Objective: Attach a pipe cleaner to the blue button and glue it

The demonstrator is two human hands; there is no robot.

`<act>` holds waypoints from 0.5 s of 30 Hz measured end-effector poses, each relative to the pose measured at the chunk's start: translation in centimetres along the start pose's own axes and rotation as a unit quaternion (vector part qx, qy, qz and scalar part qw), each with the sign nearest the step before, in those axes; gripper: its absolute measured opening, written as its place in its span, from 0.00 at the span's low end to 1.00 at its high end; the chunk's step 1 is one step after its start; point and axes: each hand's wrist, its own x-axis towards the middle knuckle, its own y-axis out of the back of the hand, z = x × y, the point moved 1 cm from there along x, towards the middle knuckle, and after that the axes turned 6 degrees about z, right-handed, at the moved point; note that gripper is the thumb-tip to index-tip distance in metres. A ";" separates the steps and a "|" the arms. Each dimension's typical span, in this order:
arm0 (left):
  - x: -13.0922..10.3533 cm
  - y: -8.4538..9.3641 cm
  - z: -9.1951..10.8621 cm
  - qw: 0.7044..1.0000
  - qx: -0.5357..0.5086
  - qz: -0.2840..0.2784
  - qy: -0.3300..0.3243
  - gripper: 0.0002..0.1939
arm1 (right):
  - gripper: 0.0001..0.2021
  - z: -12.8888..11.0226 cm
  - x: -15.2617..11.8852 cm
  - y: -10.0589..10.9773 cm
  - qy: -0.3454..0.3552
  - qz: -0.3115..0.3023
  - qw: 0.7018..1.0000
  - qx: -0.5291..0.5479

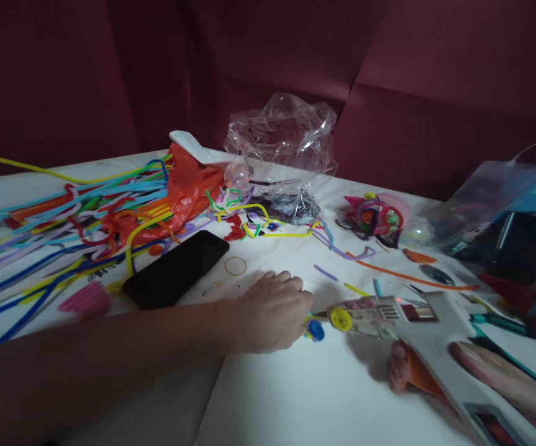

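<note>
Nearest to me, at the right edge, my right hand (439, 371) is wrapped around the handle of the glue gun (402, 316), one finger on the orange trigger and the thumb lying along the near side. Its nozzle points left, at a small blue and yellow coil (316, 328) of fuzzy craft wire, which my left hand (274, 313) pinches between curled fingertips against the white counter (305, 396). The coil sits near the middle of the counter, just left of the nozzle tip.

I judge the coil to be very light and soft, with a bendy wire core, so it should spring or unroll if I let go; holding it by the outer edge, away from the glue spot, seems best. The gun feels like rigid plastic, and its red light is on, so I expect a hot tip that I should keep clear of my fingers.

Farther off lie a black phone (177, 269), a rubber band (235, 266), a heap of coloured wires (63, 217) at the left, and a clear plastic bag (284, 133) at the far side.
</note>
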 end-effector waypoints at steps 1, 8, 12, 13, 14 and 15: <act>0.0 0.0 0.0 1.000 -0.002 0.000 -0.001 0.04 | 0.26 -0.2 -0.1 0.0 0.000 -0.051 0.999 -0.014; -0.1 -0.1 0.1 1.000 0.010 0.001 -0.001 0.05 | 0.22 0.0 -0.5 -1.2 0.028 0.041 0.999 0.012; 0.0 -0.1 0.1 1.000 0.006 0.003 -0.005 0.05 | 0.21 0.4 -0.6 -1.2 0.014 0.001 1.000 0.026; 0.0 -0.1 0.1 1.000 0.006 0.005 -0.006 0.05 | 0.21 0.3 -0.6 -1.2 0.013 0.021 0.999 0.030; -0.1 -0.1 0.0 1.000 0.006 0.007 -0.006 0.05 | 0.20 0.2 -0.7 -1.2 0.011 0.058 0.998 0.031; -0.1 -0.1 0.0 1.000 0.008 0.009 -0.006 0.05 | 0.19 -0.1 -0.8 -1.4 0.008 0.101 0.994 0.028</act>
